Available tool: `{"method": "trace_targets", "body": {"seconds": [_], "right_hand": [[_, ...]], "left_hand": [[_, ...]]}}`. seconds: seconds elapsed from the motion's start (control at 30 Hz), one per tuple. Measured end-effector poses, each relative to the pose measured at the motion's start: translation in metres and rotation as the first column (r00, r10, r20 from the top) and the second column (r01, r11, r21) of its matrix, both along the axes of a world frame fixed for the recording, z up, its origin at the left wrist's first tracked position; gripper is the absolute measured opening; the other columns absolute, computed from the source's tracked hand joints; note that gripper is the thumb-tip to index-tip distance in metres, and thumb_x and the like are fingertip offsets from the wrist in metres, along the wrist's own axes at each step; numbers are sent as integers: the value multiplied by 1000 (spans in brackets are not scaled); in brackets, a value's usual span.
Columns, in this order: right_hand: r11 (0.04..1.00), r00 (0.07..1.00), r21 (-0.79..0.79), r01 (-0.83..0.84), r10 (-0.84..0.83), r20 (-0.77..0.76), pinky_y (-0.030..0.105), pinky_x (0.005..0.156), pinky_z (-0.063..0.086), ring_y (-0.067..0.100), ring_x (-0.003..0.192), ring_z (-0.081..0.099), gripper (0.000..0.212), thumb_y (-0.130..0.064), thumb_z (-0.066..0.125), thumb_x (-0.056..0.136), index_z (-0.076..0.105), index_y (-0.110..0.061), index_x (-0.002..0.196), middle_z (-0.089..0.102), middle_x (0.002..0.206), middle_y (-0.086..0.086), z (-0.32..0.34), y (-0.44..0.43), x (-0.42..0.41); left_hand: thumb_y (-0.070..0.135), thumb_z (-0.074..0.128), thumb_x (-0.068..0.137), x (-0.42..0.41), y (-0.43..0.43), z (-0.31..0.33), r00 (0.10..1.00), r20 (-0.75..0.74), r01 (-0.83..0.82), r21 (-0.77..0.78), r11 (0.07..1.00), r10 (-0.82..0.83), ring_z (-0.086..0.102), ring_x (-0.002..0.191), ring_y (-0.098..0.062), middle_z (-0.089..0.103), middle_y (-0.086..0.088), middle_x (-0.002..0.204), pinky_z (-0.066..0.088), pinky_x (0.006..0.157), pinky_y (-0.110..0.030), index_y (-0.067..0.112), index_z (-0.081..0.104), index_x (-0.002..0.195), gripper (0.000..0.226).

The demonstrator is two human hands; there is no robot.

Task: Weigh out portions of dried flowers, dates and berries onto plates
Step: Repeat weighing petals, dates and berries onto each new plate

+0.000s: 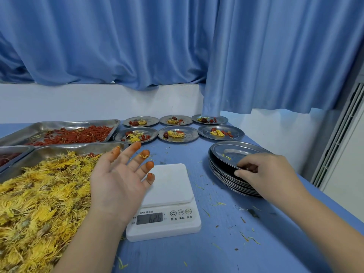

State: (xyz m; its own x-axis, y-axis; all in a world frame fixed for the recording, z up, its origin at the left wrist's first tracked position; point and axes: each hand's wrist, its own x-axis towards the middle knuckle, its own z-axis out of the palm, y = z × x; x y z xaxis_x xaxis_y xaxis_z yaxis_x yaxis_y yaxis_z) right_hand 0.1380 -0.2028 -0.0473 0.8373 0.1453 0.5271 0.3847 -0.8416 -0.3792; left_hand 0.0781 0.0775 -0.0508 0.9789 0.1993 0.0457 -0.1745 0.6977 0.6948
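The right hand (269, 170) pinches, as far as the blur shows, the near rim of the top plate (232, 152) on the stack (222, 175), likely to carry it to the bare scale (169, 186) on its left. The left hand (116, 180) hovers open, fingers spread, with the dried flowers (39, 194) just to its left for scooping.

Trays (78, 150) crowd desk's (216, 253) left edge; scale (169, 184) sits mid-desk; plate stack (222, 174) near right edge; filled plates (190, 133) line far edge. Bare lane between scale and stack.

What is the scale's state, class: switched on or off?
On. The scale shows digits on its display, though they are faint.
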Motion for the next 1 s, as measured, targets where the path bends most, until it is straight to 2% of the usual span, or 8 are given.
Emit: {"method": "trace_targets", "body": {"seconds": [0.17, 0.3, 0.4, 0.57, 0.63, 0.73, 0.8, 1.0], "right_hand": [[1000, 999, -23, -1, 0, -35, 25, 64, 48, -2, 66, 56, 20, -26, 80, 72, 64, -36, 68, 59, 61, -21, -2, 1, 2], [1000, 999, -10, 26, -27, -46, 6, 55, 37, -7, 63, 56, 37, -27, 83, 68, 50, -40, 58, 56, 56, -22, -2, 0, 3], [1000, 999, 24, 2, -1, -39, 2, 67, 39, -16, 74, 52, 40, -27, 86, 65, 49, -42, 57, 56, 55, -22, -2, -1, 3], [995, 995, -34, -91, 89, -34, 13, 59, 38, -4, 66, 54, 36, -32, 83, 68, 50, -43, 63, 58, 64, -19, -2, -3, 2], [988, 990, -93, -123, 128, 53, 20, 60, 40, 1, 67, 52, 35, -20, 81, 70, 52, -38, 66, 56, 66, -15, -2, -5, 2], [975, 950, -199, -96, 150, 274, 35, 57, 44, 21, 63, 48, 29, 6, 76, 65, 57, -16, 63, 55, 62, -6, 1, -7, 3], [973, 909, -219, -73, 156, 387, 42, 57, 45, 28, 62, 46, 26, 10, 74, 63, 58, -10, 61, 54, 60, -2, 3, -6, 3], [951, 777, -270, -148, 281, 563, 39, 58, 38, 29, 63, 46, 13, -1, 61, 73, 61, -8, 63, 59, 67, 2, -2, 26, -16]], "left_hand": [[44, 48, 88, 0, 0, 0, 1000, 5, 6, -1, 1000, -6, 62, 70, -20, 68, -3, 84, 39, 69, -33, 18, 79, 88, 40], [45, 48, 88, 0, 0, 0, 1000, 4, 7, -3, 1000, -7, 61, 70, -19, 67, -3, 85, 39, 69, -33, 17, 73, 100, 39], [45, 49, 87, 0, 0, -1, 1000, 4, 4, 2, 1000, -4, 62, 71, -19, 67, -3, 86, 39, 69, -33, 17, 72, 102, 39], [45, 50, 87, 0, 0, -2, 1000, 11, 5, 8, 1000, -6, 61, 71, -19, 67, -3, 86, 39, 69, -33, 17, 72, 102, 39], [45, 50, 86, 1, 0, -1, 1000, 10, 5, 11, 1000, -5, 62, 71, -20, 67, -3, 86, 39, 69, -34, 17, 71, 103, 39], [44, 51, 85, 1, 0, -1, 1000, 10, -2, 8, 1000, 2, 62, 69, -20, 67, -3, 85, 39, 68, -33, 16, 71, 102, 38], [43, 50, 86, 1, 1, 0, 1000, 12, -17, 13, 1000, 16, 62, 69, -19, 67, -3, 85, 39, 67, -33, 16, 71, 102, 38], [35, 42, 93, 0, 0, 3, 975, 36, -220, 69, 973, 218, 60, 69, -15, 66, 1, 80, 38, 66, -30, 17, 67, 100, 31]]}}
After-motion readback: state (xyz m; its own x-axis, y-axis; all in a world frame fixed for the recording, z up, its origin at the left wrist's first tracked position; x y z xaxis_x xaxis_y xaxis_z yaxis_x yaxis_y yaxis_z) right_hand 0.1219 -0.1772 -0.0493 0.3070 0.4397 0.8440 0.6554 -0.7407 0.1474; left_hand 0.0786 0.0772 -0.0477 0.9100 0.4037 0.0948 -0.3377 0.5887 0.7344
